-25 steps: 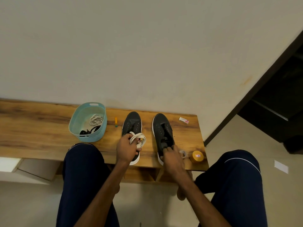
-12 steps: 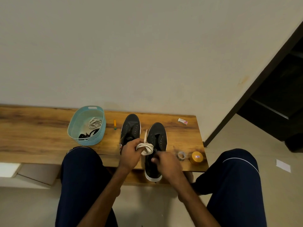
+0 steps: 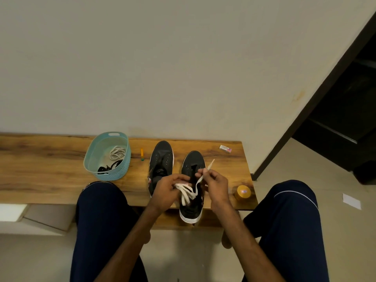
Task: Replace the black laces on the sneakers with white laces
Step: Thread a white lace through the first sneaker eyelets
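left hand: fingers curled round bunched white lace, over the right shoe
right hand: pinches one end of that lace, tip sticking up past the fingers
right shoe: on bench, heel hanging over the near edge
left shoe: beside it, no lace
basket: left of the shoes, holds black laces and another white lace
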`<action>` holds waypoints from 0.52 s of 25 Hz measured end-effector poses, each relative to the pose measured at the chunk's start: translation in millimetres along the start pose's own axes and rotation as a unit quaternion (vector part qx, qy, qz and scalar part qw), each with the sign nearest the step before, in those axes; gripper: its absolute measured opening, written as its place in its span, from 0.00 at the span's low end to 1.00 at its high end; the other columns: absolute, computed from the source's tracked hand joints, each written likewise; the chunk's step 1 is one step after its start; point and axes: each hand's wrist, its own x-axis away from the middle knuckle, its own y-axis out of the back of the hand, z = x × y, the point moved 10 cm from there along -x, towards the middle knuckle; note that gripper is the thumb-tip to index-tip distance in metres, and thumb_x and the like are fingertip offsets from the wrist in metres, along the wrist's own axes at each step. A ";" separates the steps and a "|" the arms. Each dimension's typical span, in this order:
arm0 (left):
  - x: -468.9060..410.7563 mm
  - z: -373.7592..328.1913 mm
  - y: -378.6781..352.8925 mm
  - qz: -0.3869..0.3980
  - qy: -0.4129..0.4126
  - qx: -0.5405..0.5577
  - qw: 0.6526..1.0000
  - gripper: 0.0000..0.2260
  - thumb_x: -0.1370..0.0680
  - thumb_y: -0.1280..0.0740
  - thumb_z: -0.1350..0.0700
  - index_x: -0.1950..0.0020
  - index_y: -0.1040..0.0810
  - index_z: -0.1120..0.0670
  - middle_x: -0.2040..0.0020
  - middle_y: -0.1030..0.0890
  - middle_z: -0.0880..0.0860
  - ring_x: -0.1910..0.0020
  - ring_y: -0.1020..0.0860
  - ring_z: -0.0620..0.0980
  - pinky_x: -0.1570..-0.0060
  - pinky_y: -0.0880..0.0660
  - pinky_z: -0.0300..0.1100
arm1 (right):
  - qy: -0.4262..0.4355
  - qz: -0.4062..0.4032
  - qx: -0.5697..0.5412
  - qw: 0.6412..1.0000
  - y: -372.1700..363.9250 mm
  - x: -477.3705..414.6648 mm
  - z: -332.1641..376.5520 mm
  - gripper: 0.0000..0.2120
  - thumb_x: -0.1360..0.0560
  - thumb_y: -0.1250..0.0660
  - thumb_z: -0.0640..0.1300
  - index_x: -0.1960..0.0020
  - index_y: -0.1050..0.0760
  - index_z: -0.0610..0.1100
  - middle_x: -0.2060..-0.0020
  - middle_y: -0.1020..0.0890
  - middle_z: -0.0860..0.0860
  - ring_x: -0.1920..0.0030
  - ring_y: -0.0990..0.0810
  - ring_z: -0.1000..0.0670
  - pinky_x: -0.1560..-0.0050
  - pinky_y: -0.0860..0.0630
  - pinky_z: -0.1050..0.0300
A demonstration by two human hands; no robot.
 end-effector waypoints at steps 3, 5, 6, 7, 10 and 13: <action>1.3 12.8 29.2 -0.096 0.084 0.103 0.987 0.07 0.20 0.36 0.65 0.44 0.20 0.62 0.57 0.14 0.57 0.62 0.15 0.53 0.65 0.19 0.43 | -0.031 -0.084 -0.156 0.984 38.3 -16.6 12.2 0.10 0.18 0.38 0.44 0.49 0.19 0.44 0.56 0.14 0.47 0.51 0.16 0.47 0.47 0.21 0.49; 3.0 23.6 40.5 -0.123 0.144 0.113 0.975 0.06 0.19 0.36 0.62 0.45 0.21 0.63 0.63 0.17 0.57 0.73 0.21 0.49 0.75 0.26 0.38 | -0.024 -0.126 -0.237 0.963 63.3 -27.4 27.9 0.10 0.17 0.39 0.45 0.49 0.20 0.45 0.58 0.15 0.48 0.54 0.17 0.48 0.50 0.20 0.51; 2.9 27.5 44.2 -0.122 0.168 0.098 0.973 0.06 0.19 0.35 0.61 0.46 0.21 0.62 0.65 0.18 0.56 0.76 0.24 0.47 0.77 0.29 0.37 | -0.021 -0.137 -0.263 0.955 73.4 -34.4 36.0 0.10 0.17 0.39 0.45 0.49 0.20 0.45 0.59 0.16 0.49 0.55 0.18 0.49 0.51 0.20 0.52; 2.8 30.1 46.0 -0.110 0.185 0.076 0.973 0.06 0.19 0.35 0.60 0.46 0.21 0.61 0.66 0.19 0.57 0.77 0.26 0.46 0.78 0.31 0.37 | -0.017 -0.143 -0.283 0.948 81.9 -42.0 43.0 0.10 0.17 0.39 0.46 0.49 0.20 0.45 0.59 0.17 0.48 0.56 0.18 0.49 0.52 0.20 0.52; -3.4 32.7 50.8 -0.057 0.199 0.076 0.975 0.07 0.19 0.36 0.61 0.44 0.19 0.58 0.62 0.19 0.57 0.74 0.29 0.44 0.76 0.32 0.36 | 0.020 -0.141 -0.301 0.943 104.1 -68.0 74.5 0.11 0.17 0.39 0.46 0.48 0.19 0.44 0.62 0.18 0.49 0.60 0.19 0.51 0.55 0.19 0.55; -12.8 33.7 83.6 -0.119 0.203 0.134 0.963 0.11 0.18 0.40 0.63 0.42 0.19 0.56 0.59 0.22 0.55 0.71 0.33 0.44 0.75 0.34 0.35 | 0.061 -0.146 -0.298 0.941 130.4 -90.2 103.0 0.10 0.17 0.38 0.46 0.48 0.19 0.44 0.65 0.20 0.50 0.65 0.22 0.53 0.58 0.20 0.57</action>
